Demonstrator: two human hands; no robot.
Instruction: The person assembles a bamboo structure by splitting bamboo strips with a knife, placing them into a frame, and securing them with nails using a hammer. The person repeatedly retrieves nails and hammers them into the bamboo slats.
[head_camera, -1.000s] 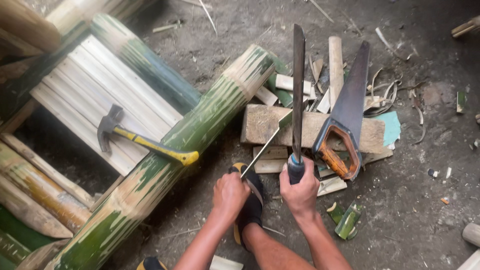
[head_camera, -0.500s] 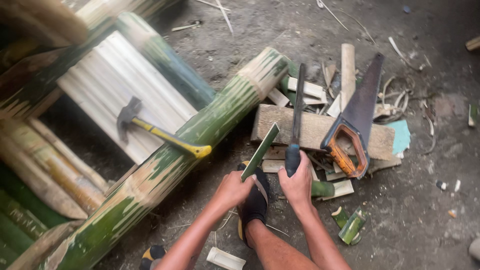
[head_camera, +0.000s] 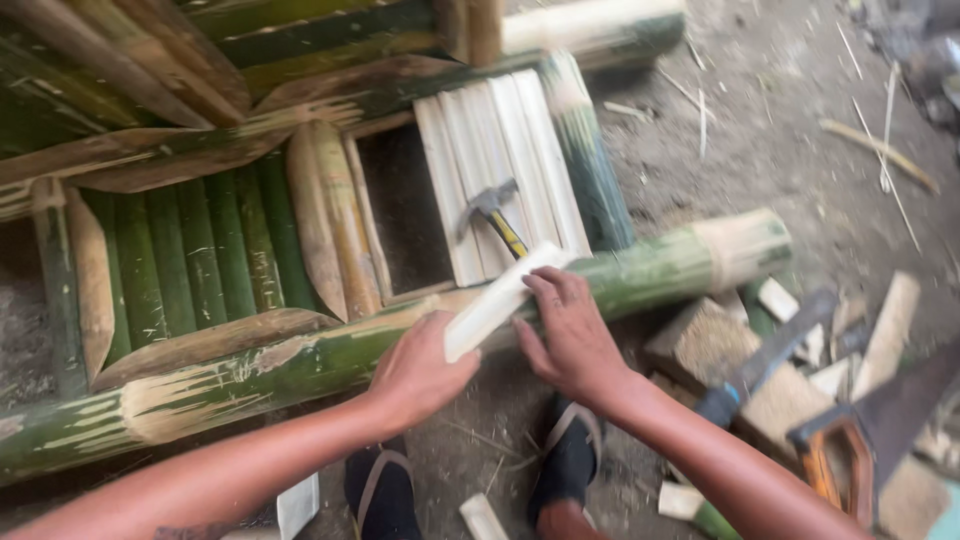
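At frame centre, the left hand (head_camera: 418, 372) closes its grip on the lower end of a pale, flat split-bamboo slat (head_camera: 503, 297), whose long axis runs from lower left to upper right. The slat lies across a thick green bamboo pole (head_camera: 300, 365). The right hand (head_camera: 572, 335) pinches its upper end, fingers curled over. A yellow-handled hammer (head_camera: 495, 215) rests above.

Pale, smooth, matt bamboo slat (head_camera: 497, 301) lies against a green, scraped bamboo pole (head_camera: 300, 365).
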